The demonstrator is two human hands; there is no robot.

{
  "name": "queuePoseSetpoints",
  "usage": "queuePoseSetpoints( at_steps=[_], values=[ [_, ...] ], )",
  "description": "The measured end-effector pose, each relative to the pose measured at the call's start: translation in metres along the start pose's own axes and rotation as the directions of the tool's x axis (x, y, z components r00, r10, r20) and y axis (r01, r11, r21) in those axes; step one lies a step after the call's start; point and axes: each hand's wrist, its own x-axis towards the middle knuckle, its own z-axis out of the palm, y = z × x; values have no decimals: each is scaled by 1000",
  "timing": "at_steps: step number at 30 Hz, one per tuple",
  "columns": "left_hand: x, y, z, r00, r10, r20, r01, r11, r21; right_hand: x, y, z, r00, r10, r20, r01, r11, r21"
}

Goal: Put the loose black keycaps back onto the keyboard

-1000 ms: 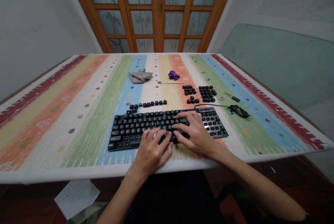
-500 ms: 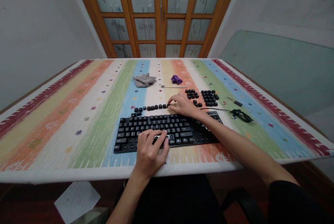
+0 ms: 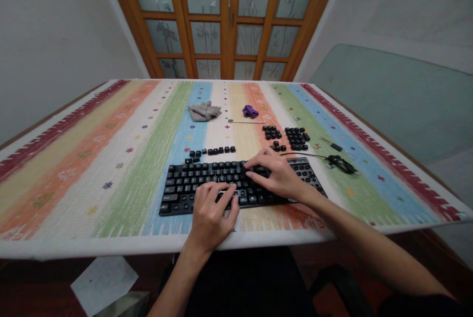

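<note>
The black keyboard (image 3: 177, 190) lies on the striped tablecloth, with key positions bare along its front row and at its right end. My right hand (image 3: 277, 174) is over the upper middle of it, thumb and index finger pinched on a black keycap (image 3: 244, 165) at the top row; the fingers partly hide the cap. My left hand (image 3: 212, 208) rests across the keyboard's front edge, its fingers apart and lightly bent on the keys, holding nothing visible. Just behind the keyboard stands a row of loose keycaps (image 3: 220, 150).
More loose keycaps (image 3: 295, 137) sit in groups at the back right. Beyond are a grey cloth (image 3: 204, 111), a purple cloth (image 3: 250, 111) and a thin rod-like tool (image 3: 247, 122). A coiled cable (image 3: 342, 164) and a small wire-ended tool (image 3: 335, 146) lie to the right.
My right hand has taken the keycap at the right end of the loose row and brought it toward me onto the keyboard. My left hand has stayed in place.
</note>
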Motion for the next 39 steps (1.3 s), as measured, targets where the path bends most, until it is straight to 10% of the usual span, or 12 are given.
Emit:
queuePoseSetpoints(
  at_steps=[39],
  values=[
    [-1,2,1,979,107,174,-108,994,-5,-52,-31,31,994,-109,4,106,957,-271]
  ],
)
